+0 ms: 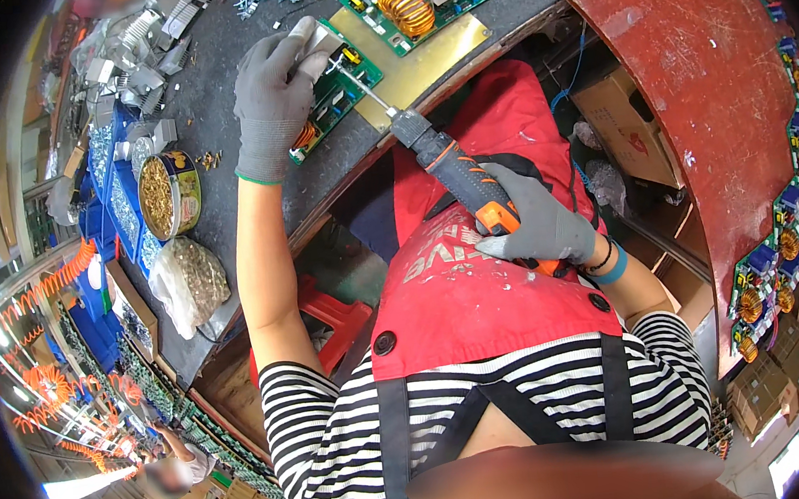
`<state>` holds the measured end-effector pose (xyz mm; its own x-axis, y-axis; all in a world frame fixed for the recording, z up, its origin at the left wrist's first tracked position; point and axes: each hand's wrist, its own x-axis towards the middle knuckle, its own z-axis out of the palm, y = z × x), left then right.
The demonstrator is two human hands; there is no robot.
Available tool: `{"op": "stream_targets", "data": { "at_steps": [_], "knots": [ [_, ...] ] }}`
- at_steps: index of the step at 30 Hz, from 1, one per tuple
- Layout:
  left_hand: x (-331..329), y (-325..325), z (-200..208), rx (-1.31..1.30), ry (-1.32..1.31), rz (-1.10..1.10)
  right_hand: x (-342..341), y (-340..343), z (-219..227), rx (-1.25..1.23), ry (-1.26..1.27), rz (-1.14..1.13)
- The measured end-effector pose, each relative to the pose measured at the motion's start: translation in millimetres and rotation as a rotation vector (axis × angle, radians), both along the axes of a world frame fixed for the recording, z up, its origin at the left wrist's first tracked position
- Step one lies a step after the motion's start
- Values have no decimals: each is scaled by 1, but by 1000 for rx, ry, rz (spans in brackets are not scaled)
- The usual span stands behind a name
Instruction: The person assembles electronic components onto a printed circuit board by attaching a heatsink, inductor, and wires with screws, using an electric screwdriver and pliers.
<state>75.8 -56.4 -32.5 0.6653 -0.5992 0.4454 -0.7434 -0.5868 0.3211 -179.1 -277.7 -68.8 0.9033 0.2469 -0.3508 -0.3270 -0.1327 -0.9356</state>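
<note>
My left hand (277,95), in a grey glove, is closed at the far edge of a green circuit board (336,104), its fingertips on a pale metal block (324,41). In my right hand (537,212), gloved as well, is an orange and black cordless screwdriver (454,168). Its long bit reaches up and left to the board, close to my left fingertips; a screw at the tip is too small to make out. Beside it, a second green board (456,9) with a copper coil (406,11) lies at the far end of a brass-coloured plate (422,65).
A round tin of brass screws (187,193) stands left, with a plastic bag of small parts (190,283) nearer me. Metal heat sinks (142,54) are heaped at the far left. A red board (685,58) stretches along the right, lined with several coil-bearing circuit boards (765,263).
</note>
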Motion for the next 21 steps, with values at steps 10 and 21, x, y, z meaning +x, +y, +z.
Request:
{"op": "stream_targets", "data": {
  "at_steps": [10, 21],
  "knots": [
    [-6, 3, 1, 190, -52, 9, 4, 5, -2, 55, -6, -20],
    [-1, -4, -8, 245, -153, 2, 0, 6, 0, 102, 4, -78]
  ]
}}
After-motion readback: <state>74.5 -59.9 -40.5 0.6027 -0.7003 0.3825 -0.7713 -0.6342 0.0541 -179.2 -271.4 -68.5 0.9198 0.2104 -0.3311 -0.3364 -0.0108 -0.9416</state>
